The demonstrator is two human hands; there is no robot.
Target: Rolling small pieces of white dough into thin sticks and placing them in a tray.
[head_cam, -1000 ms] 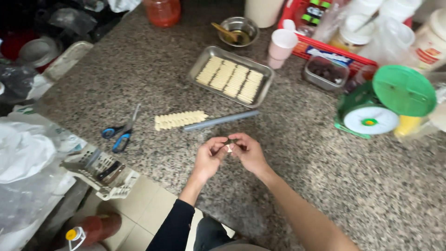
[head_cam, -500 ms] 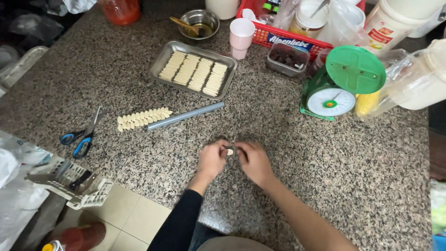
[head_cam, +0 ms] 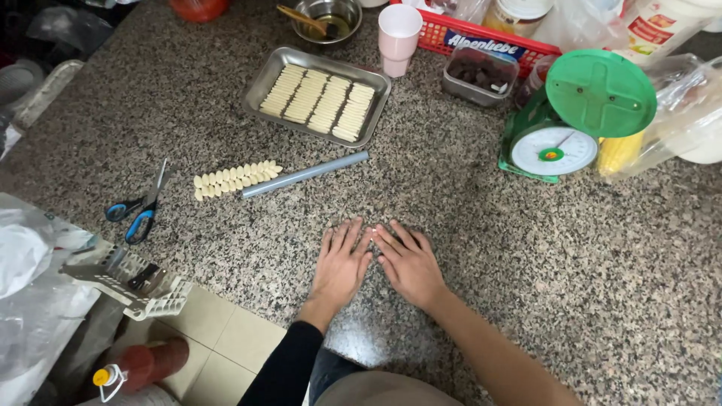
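My left hand (head_cam: pixel 340 263) and my right hand (head_cam: pixel 410 263) lie flat, palms down, side by side on the speckled granite counter (head_cam: pixel 526 263), fingertips touching. Nothing shows between the fingers; whatever lies under the palms is hidden. Farther out on the counter a row of small pale ridged dough pieces (head_cam: pixel 235 179) lies beside a grey rod (head_cam: pixel 304 174). Behind them a metal tray (head_cam: pixel 259 90) holds rows of pale dough sticks (head_cam: pixel 320 101).
Blue-handled scissors (head_cam: pixel 139 207) lie at the left. A green kitchen scale (head_cam: pixel 575 120) stands at the right, with a pink cup (head_cam: pixel 398 30), a metal bowl (head_cam: pixel 327 19), a small tub of dark pieces (head_cam: pixel 480 75) and a red basket (head_cam: pixel 541 54) behind. A white rack (head_cam: pixel 128 282) hangs over the counter's near-left edge.
My hands held a small pale piece between the fingertips just above the counter. Now both are pressed flat on the surface and the piece is out of sight. The view has shifted left.
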